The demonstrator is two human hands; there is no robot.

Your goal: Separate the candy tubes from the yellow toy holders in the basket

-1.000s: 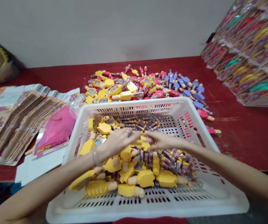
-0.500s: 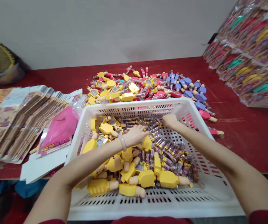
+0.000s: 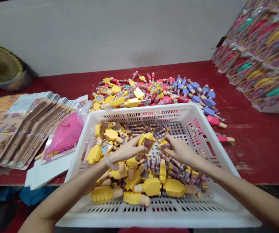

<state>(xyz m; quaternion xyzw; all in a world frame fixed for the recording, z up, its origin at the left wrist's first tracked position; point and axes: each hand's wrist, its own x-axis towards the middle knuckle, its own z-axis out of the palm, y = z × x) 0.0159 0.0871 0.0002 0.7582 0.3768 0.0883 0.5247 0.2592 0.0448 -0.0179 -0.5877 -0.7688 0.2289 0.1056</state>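
Observation:
My left hand point(image 3: 129, 149), with a pale bracelet at the wrist, grips a yellow plastic toy piece point(image 3: 147, 141) over the middle of the white crate point(image 3: 139, 222). The piece has a framed window on its face. Just to the right, my right hand point(image 3: 179, 150) is closed around a small clear tube with a yellow end point(image 3: 164, 144), partly hidden by the fingers. The two held parts are close, with a small gap between them. Below lie yellow pieces with beige stick handles point(image 3: 152, 186) and many clear tubes with dark contents point(image 3: 178, 168).
Behind the crate a heap of yellow, red and purple pieces point(image 3: 139, 94) lies on the red table point(image 3: 258, 142). Printed cards point(image 3: 32, 129) and a pink bag point(image 3: 63, 132) are at left. Packed toys point(image 3: 258, 71) stand stacked at right; a woven hat point(image 3: 2, 63) is far left.
My left hand has lifted a yellow piece from the crate. My right hand has come from the crate's far right part toward the middle, now with a tube.

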